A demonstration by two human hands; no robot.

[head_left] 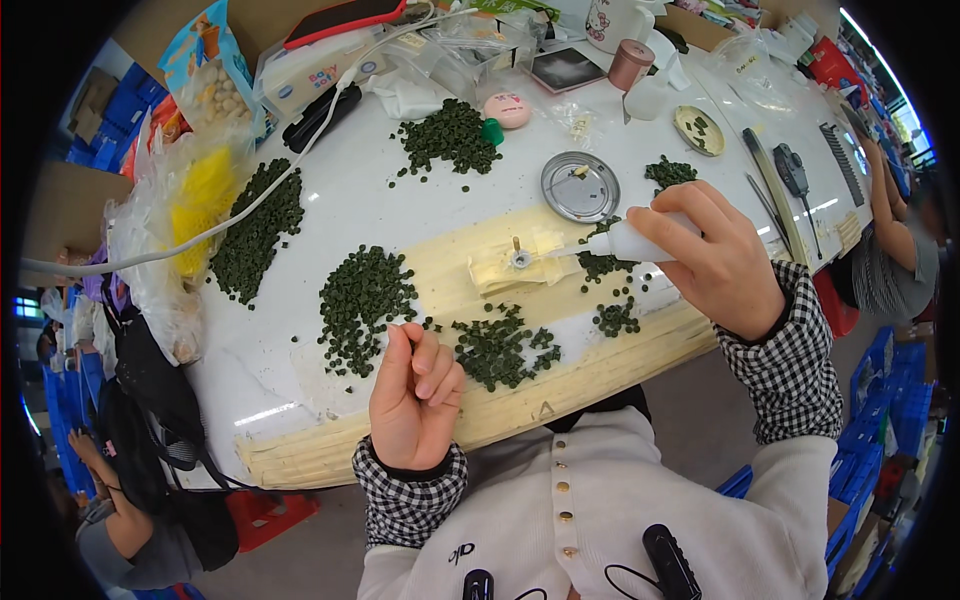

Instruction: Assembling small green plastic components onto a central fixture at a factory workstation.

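In my right hand (722, 262) is a white squeeze bottle (630, 243), tilted on its side with its thin nozzle pointing left. The nozzle tip is close to a small round metal part (519, 260) with a short upright pin. That part rests on a block wrapped in cream tape (492, 274). My left hand (415, 395) is raised near the table's front edge, fingers curled in and thumb against the index finger; whatever is between them is too small to make out. Just beyond it lies a pile of small dark green pieces (365, 305), and another pile (500, 350) is to its right.
More green piles lie at the far left (262, 235) and back (450, 138). A round metal tin lid (580, 187) sits behind the block. A white cable (215, 232) crosses the left side. Tweezers (768, 208) lie at right. Other people work at both sides.
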